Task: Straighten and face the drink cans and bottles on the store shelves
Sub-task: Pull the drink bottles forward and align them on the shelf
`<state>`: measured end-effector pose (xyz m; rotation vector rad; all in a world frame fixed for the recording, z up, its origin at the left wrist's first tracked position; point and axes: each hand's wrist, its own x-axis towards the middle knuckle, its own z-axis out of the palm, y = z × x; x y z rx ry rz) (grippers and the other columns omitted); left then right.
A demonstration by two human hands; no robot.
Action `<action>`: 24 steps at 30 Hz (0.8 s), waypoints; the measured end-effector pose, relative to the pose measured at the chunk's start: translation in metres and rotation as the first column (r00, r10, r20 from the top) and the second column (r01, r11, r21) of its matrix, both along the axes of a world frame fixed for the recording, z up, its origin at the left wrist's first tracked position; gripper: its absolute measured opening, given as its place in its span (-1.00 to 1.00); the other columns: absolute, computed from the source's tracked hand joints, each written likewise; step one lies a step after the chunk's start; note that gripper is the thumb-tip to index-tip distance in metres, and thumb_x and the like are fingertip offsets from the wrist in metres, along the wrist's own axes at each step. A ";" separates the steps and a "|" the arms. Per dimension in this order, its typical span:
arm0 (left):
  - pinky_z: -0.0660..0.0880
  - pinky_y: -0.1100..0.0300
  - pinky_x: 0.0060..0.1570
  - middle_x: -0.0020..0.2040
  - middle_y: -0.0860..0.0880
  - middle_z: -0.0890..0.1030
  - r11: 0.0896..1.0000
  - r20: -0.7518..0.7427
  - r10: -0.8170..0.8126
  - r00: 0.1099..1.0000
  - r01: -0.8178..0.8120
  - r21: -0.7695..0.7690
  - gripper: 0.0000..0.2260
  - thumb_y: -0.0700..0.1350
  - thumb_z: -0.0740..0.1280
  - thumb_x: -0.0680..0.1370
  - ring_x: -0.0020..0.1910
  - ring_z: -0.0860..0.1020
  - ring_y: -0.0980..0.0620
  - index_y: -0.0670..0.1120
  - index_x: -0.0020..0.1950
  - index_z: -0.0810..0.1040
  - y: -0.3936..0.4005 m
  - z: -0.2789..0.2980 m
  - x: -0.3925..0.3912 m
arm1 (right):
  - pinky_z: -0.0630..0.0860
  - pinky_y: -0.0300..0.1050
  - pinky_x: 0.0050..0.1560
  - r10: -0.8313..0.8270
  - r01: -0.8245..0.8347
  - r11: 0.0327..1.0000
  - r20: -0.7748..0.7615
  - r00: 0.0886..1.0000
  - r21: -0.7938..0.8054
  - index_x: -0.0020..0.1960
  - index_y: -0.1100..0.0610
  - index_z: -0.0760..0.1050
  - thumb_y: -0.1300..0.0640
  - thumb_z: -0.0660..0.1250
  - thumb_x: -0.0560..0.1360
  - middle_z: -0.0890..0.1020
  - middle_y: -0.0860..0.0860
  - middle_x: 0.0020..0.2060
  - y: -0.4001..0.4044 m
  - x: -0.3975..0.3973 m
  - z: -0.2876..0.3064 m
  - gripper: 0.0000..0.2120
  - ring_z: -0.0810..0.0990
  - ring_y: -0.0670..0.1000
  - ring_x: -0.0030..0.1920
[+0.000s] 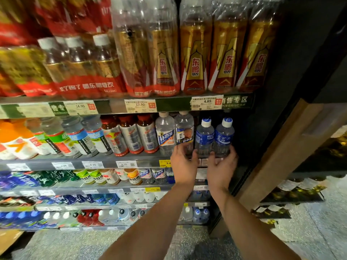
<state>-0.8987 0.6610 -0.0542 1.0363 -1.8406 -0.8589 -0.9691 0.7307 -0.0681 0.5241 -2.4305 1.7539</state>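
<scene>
Left hand [185,162] cups one Pocari Sweat bottle [204,136] low; right hand [222,165] cups its neighbour bottle [223,136] at the shelf's [105,159] right end; likely light, smooth, squashy plastic, best turned by the base.

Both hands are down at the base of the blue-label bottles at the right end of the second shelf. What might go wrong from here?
1. The left blue-label bottle leans left toward the clear bottle; turning it from the base may tip it into that one.
2. The left hand and right hand cover the price tags on the shelf edge and might knock them askew.
3. The right blue-label bottle stands last in the row, near the dark side panel, so it may scrape there.
</scene>
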 end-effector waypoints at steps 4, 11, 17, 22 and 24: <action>0.55 0.03 0.00 0.02 0.07 0.51 0.998 -0.064 0.057 0.996 -0.059 -0.026 -0.78 -0.12 0.43 0.51 -0.03 0.54 0.05 -0.06 0.13 0.53 -0.025 0.006 0.046 | 0.30 -0.18 0.34 0.114 -0.127 0.991 -0.208 0.972 -0.049 0.29 0.15 0.37 0.12 0.34 0.48 0.38 0.06 0.30 -0.019 0.055 0.018 -0.60 0.32 -0.06 0.33; 0.53 0.13 0.04 0.05 -0.02 0.62 0.988 -0.149 0.144 0.978 -0.134 0.077 -0.67 -0.07 0.44 0.49 0.02 0.60 -0.01 -0.02 0.24 0.50 -0.097 0.030 0.120 | 0.54 -0.05 -0.02 0.447 -0.444 0.894 -0.085 0.890 0.053 0.35 0.08 0.38 0.07 0.36 0.52 0.55 -0.01 0.05 -0.093 0.125 0.060 -0.57 0.56 -0.03 -0.02; 0.54 0.07 -0.15 -0.15 0.05 0.63 0.996 -0.012 0.079 0.997 -0.078 0.032 -0.54 -0.04 0.43 0.49 -0.14 0.63 -0.04 -0.01 0.36 0.39 -0.141 0.053 0.144 | 0.29 -0.22 -0.34 0.446 -0.425 0.851 0.001 0.895 0.307 0.55 0.08 0.05 -0.03 0.34 0.53 0.64 0.04 0.02 -0.145 0.130 0.076 -0.28 0.63 0.08 -0.03; 0.53 0.00 -0.09 0.02 -0.21 0.65 0.998 0.173 0.067 0.983 -0.068 -0.004 -0.33 -0.03 0.39 0.53 -0.04 0.62 -0.21 -0.13 0.55 0.16 -0.152 0.054 0.152 | 0.59 0.01 -0.23 0.424 -0.411 0.836 0.047 0.904 0.363 0.39 0.14 0.19 0.04 0.38 0.50 0.62 0.12 -0.03 -0.167 0.126 0.080 -0.42 0.64 0.18 -0.09; 0.55 -0.06 -0.01 0.09 -0.24 0.64 1.000 0.219 0.018 0.975 -0.023 0.017 -0.30 -0.05 0.40 0.52 0.03 0.61 -0.24 -0.12 0.56 0.14 -0.153 0.055 0.155 | 0.62 0.09 -0.20 0.403 -0.394 0.848 0.051 0.914 0.356 0.37 0.15 0.20 0.08 0.39 0.49 0.63 0.13 -0.06 -0.169 0.129 0.079 -0.43 0.64 0.19 -0.11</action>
